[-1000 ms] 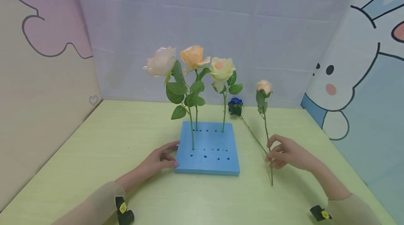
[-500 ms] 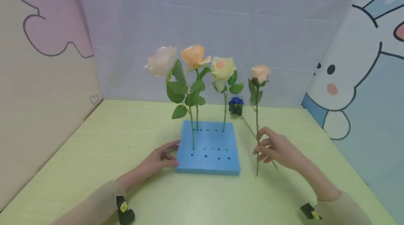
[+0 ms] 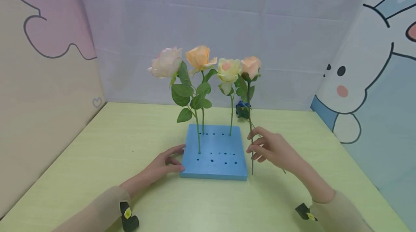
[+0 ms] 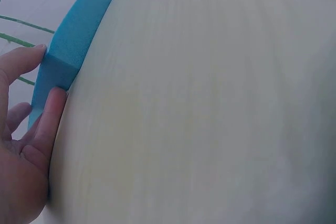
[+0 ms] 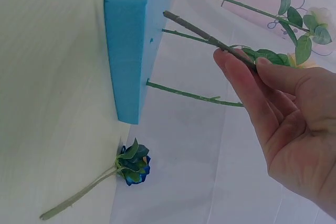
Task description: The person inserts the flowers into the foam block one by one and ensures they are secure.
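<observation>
My right hand pinches the stem of a peach rose between thumb and fingers, holding it upright beside the right edge of a blue foam block. In the right wrist view the bare stem end sticks out past my fingertips, close to the block's holed top. My left hand rests against the block's left side, thumb near the front corner; the left wrist view shows the fingertips touching the block. Standing in its holes are a pale pink rose, an orange rose and a yellow-green rose.
A blue rose lies on the pale yellow table behind and right of the block, partly covered in the head view by the held rose. Several small holes dot the block's top. Curtain-like walls with cartoon prints enclose the table's back and sides.
My right hand has carried the peach rose leftward from the table's right part to the block's edge, and its stem has come upright. My left hand has stayed at the block.
</observation>
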The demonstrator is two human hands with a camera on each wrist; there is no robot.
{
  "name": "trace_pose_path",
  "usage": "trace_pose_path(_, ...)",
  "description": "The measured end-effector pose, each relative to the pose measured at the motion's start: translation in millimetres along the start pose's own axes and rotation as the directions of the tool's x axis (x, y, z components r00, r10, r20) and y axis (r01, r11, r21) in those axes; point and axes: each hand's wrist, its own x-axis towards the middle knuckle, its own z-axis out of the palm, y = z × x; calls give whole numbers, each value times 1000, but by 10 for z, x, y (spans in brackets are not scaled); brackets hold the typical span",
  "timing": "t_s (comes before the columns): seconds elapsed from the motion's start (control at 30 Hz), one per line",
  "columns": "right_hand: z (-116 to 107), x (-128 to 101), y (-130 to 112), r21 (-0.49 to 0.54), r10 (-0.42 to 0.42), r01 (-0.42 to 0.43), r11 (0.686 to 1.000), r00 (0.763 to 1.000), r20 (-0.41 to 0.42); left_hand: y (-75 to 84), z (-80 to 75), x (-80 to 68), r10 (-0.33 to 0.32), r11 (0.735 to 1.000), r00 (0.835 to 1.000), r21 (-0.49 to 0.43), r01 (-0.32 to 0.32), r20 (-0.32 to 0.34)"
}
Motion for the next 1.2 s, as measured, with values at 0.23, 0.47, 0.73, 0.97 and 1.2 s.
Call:
trace_pose_path(0.23, 131, 150, -89, -6, -43, 43, 999, 999, -11, -30, 8, 9, -10, 1000, 1000, 3, 10, -1)
trace_pose_path(0.47, 280, 316, -117, -16, -122, 121, 993, 991, -55, -56, 11, 28, -10, 1000, 1000, 7, 10, -2)
trace_pose_path(0.73, 367, 445, -214, -28, -162, 160, 987, 982, -94, -28, -14, 9, 23, 1000, 1000, -3, -23, 7)
trace_pose_path(0.97, 412, 536, -233, -47, -188, 184, 982, 974, -126, -14, -17, 7, 31, 1000, 999, -1, -31, 12)
trace_pose_path(1.2, 437, 617, -251, -73, -192, 183, 980, 970, -149, -14, -12, 4, 19, 1000, 1000, -12, -19, 8)
